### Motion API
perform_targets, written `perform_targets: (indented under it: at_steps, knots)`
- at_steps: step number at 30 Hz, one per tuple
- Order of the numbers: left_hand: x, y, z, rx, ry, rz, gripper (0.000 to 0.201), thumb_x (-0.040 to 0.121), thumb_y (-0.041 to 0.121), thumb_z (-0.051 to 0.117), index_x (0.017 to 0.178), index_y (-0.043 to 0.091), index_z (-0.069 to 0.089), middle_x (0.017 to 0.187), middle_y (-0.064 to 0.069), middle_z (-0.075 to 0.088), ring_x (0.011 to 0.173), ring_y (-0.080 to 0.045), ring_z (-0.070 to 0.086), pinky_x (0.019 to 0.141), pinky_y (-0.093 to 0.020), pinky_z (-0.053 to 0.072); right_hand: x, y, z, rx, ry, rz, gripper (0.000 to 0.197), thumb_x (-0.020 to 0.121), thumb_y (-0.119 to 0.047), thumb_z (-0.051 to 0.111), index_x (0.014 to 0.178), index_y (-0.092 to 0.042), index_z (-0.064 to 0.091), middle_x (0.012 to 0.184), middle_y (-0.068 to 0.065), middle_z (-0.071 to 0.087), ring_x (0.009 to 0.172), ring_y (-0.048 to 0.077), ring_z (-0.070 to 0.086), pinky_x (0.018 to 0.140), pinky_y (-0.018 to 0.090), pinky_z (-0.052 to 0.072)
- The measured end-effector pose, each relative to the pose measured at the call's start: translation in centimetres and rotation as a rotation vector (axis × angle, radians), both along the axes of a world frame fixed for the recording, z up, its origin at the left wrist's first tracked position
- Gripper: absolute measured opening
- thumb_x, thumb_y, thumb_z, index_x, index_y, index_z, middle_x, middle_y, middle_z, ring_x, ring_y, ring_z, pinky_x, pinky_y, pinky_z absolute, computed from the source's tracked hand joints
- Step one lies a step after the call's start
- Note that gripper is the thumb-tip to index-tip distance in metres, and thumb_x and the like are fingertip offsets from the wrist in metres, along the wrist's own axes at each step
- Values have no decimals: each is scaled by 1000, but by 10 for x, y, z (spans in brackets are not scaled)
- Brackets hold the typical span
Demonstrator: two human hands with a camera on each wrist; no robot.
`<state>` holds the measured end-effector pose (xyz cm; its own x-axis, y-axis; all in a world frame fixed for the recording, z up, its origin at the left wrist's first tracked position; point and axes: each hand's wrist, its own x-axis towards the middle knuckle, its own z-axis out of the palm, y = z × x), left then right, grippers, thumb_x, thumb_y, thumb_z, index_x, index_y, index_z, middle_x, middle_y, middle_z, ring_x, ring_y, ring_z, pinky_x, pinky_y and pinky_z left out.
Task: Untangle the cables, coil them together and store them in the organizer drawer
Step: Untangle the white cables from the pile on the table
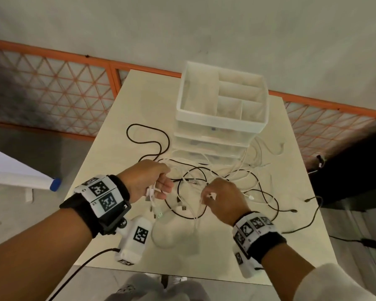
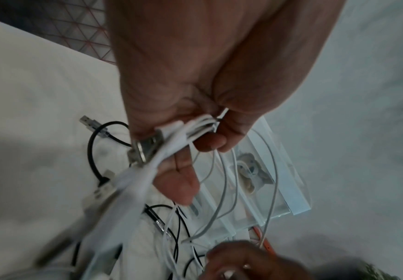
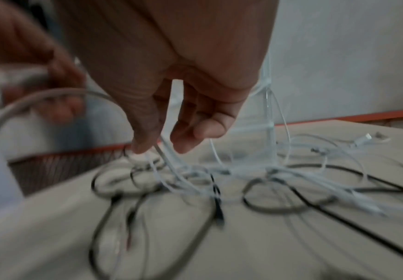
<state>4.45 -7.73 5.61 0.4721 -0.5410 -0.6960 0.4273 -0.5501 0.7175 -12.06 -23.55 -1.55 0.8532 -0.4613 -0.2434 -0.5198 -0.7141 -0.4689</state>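
A tangle of black and white cables [image 1: 204, 183] lies on the cream table [image 1: 122, 135] in front of a clear organizer [image 1: 221, 124] with stacked drawers [image 1: 208, 144], all pushed in. My left hand [image 1: 161, 187] grips a bundle of white cable ends [image 2: 183, 132] with USB plugs, raised a little above the table. To its right, my right hand [image 1: 208, 197] pinches a white cable [image 3: 169, 163] between thumb and fingers, just over the tangle. One black cable [image 1: 161, 146] loops away to the left of the organizer. The right wrist view is blurred.
Black cable ends [image 1: 313, 213] trail over the table's right edge. An orange mesh fence [image 1: 52, 88] runs behind the table. A white object with a blue cap [image 1: 55, 184] sits off to the left, and dark furniture [image 1: 356, 170] stands on the right.
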Motion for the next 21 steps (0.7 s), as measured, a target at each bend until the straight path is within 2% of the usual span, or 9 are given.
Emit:
perform_targets:
  at_steps: [2,4,6,8,11,13,15,18,21]
  knots:
    - [-1,-2,5,-35,6,-8,18,101,19,50,95,5,59,101,-21,74,96,-32,70,65,-36,59,5,-7,24,50,-164,-30,16,84,-23,76,71,-31,70,81,-15,70,68,2,59,72,33,55]
    - [-4,-6,12,-93,44,-43,23,102,19,47,84,7,54,102,-24,75,104,-39,70,69,-37,58,9,-10,47,26,-272,8,23,83,-16,77,68,-31,68,63,-24,66,60,-1,62,65,29,54]
    - [-7,-12,20,-162,87,-91,30,103,19,44,73,12,47,101,-26,74,104,-42,69,79,-39,55,14,-11,65,-37,-359,35,16,83,-15,76,71,-24,72,65,-17,70,65,5,67,66,33,57]
    - [-10,-17,28,-229,121,-113,30,103,20,43,74,12,48,104,-28,73,105,-42,69,90,-43,52,18,-15,74,-122,-406,9,11,83,-17,75,72,-20,73,65,-8,72,63,15,67,63,37,58]
    - [-15,-26,36,-315,172,-104,30,103,20,43,79,8,56,102,-31,72,104,-45,69,99,-50,50,20,-16,79,-222,-441,-7,15,82,-13,70,68,-18,73,61,-5,70,57,18,64,57,37,56]
    - [-18,-29,39,-333,178,-79,31,103,20,45,78,6,58,82,-25,71,89,-44,72,91,-50,56,20,-16,81,-256,-462,-27,17,80,-10,67,66,-18,71,59,-6,68,55,18,63,56,37,55]
    - [-20,-31,41,-331,163,-44,30,102,20,48,75,8,52,62,-13,58,64,-34,67,73,-42,61,19,-19,82,-277,-507,-72,17,79,-9,66,66,-18,69,59,-6,67,56,19,63,56,37,55]
    - [-17,-30,40,-327,130,-22,24,103,22,50,80,12,49,56,-3,43,48,-19,50,61,-37,57,15,-27,84,-267,-558,-122,14,81,-12,70,70,-20,70,61,-8,69,59,15,66,59,34,56]
    - [-9,-30,44,-376,100,32,25,102,22,49,79,13,47,54,0,40,43,-14,40,53,-32,47,5,-37,71,-179,-425,-183,14,84,-24,75,71,-23,71,64,-12,70,64,8,65,63,25,52]
